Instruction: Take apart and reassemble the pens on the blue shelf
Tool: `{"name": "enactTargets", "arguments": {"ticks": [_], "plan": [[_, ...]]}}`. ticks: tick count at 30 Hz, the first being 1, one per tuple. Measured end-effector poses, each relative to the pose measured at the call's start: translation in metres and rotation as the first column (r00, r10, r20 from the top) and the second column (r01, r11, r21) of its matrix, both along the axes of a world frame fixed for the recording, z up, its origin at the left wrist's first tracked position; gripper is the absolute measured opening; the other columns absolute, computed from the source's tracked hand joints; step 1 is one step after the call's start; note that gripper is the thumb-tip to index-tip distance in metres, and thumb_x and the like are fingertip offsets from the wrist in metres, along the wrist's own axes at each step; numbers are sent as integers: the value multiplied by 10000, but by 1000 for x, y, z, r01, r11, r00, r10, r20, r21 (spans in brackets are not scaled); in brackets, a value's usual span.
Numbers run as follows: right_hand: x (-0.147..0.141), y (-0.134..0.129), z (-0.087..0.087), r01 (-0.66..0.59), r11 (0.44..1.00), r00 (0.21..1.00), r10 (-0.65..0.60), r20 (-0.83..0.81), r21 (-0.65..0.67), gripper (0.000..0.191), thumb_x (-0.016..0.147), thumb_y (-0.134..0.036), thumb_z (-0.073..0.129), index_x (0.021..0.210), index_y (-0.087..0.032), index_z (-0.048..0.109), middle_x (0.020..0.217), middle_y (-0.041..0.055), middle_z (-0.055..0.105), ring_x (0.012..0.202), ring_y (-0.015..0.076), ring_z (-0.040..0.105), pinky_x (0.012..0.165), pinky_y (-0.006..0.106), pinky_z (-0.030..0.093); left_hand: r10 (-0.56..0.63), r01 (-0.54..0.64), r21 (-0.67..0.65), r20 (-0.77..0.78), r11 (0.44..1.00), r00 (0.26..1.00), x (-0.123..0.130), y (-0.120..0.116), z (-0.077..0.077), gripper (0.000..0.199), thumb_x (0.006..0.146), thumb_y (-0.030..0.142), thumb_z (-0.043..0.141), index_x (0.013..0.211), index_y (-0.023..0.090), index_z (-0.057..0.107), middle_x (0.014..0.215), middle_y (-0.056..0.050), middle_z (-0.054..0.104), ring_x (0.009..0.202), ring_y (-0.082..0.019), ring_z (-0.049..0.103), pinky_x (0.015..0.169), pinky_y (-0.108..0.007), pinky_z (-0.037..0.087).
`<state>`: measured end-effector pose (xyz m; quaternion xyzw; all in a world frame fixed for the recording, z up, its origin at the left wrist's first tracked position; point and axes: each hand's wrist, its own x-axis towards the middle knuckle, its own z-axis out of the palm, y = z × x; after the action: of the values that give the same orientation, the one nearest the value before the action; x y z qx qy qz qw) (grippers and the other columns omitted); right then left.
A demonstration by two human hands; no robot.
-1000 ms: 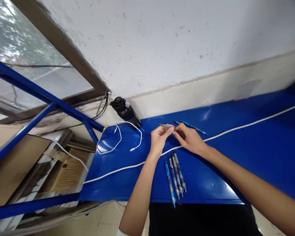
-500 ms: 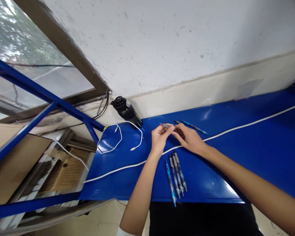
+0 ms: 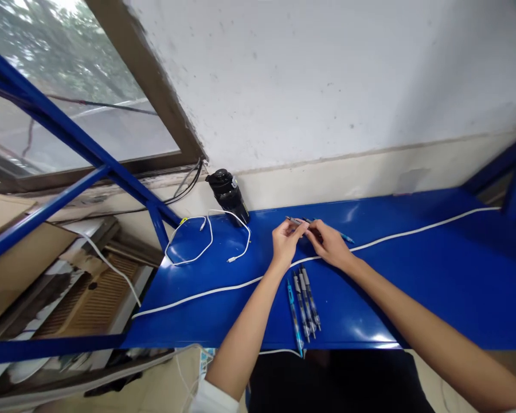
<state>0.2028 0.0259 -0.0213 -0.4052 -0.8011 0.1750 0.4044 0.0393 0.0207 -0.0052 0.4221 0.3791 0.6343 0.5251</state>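
My left hand (image 3: 286, 244) is closed around a grey-and-dark click pen (image 3: 294, 220), whose top end sticks out above the fingers. My right hand (image 3: 332, 245) pinches toward the pen's other end, and the fingertips of both hands nearly meet. Below them a row of pens lies side by side on the blue table: a bright blue pen (image 3: 294, 312) at the left and several clear pens with grey clips (image 3: 307, 301). Behind my right hand another blue pen (image 3: 347, 237) lies partly covered, with a dark pen end (image 3: 307, 219) beside it.
A white cable (image 3: 223, 291) crosses the blue table (image 3: 413, 281) beneath my hands. A black bottle (image 3: 230, 195) stands by the wall at the back left, near a looped white charging cable (image 3: 189, 262). Blue metal bars (image 3: 155, 223) rise at the table's left end.
The view has shifted slightly. Both hands stay together around the pen, with the right hand now covering more of the pens behind it. The row of pens lies as before.
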Motion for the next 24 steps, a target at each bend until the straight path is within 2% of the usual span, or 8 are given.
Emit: {"name": "enactTargets", "arguments": {"ticks": [4, 9, 12, 15, 18, 24], "plan": [[-2, 0, -1, 14, 997, 998, -19, 61, 76, 232, 1136, -412, 444, 1036, -249, 574, 885, 53, 644, 741, 216, 614, 697, 328, 463, 11, -11, 11, 12, 1000, 1000, 2, 3, -4, 395, 762, 495, 928, 923, 156, 804, 816, -42, 762, 731, -155, 664, 688, -255, 505], [-3, -2, 2, 21, 997, 990, -31, 137, 77, 310, 1152, -423, 380, 1231, -232, 610, 982, 95, 714, 825, 241, 679, 766, 352, 522, 26, -25, 16, -6, 1000, 1000, 3, 2, -5, 445, 792, 549, 887, 936, 141, 784, 787, -42, 748, 715, -155, 658, 669, -248, 497], [-5, -5, 5, 50, 995, 985, -63, 164, 83, 325, 1155, -419, 367, 1267, -218, 596, 996, 103, 752, 808, 245, 717, 727, 344, 531, 23, -23, 33, -2, 999, 1000, 4, 1, -3, 475, 797, 573, 877, 933, 129, 776, 774, -36, 729, 700, -148, 632, 646, -241, 479], [-7, -8, 7, 100, 991, 978, -114, 173, 86, 294, 1151, -405, 375, 1268, -195, 544, 976, 108, 768, 751, 242, 734, 666, 328, 521, 18, -18, 52, 0, 999, 1000, 5, 2, -2, 481, 797, 587, 873, 899, 129, 770, 750, -20, 703, 702, -141, 604, 665, -241, 475], [-9, -9, 8, 137, 987, 973, -151, 174, 87, 233, 1137, -385, 403, 1222, -187, 491, 874, 86, 755, 656, 235, 717, 601, 314, 492, 14, -14, 65, 3, 998, 1000, 7, 4, -2, 472, 793, 584, 880, 875, 134, 764, 743, -10, 684, 729, -147, 599, 706, -251, 479], [-8, -8, 7, 126, 990, 978, -134, 162, 57, 141, 1138, -359, 402, 1146, -234, 466, 836, 52, 744, 638, 228, 722, 584, 305, 478, 11, -9, 51, -35, 999, 999, 9, 5, -6, 437, 852, 567, 845, 873, 139, 757, 737, -5, 659, 719, -146, 568, 678, -247, 447]]}}
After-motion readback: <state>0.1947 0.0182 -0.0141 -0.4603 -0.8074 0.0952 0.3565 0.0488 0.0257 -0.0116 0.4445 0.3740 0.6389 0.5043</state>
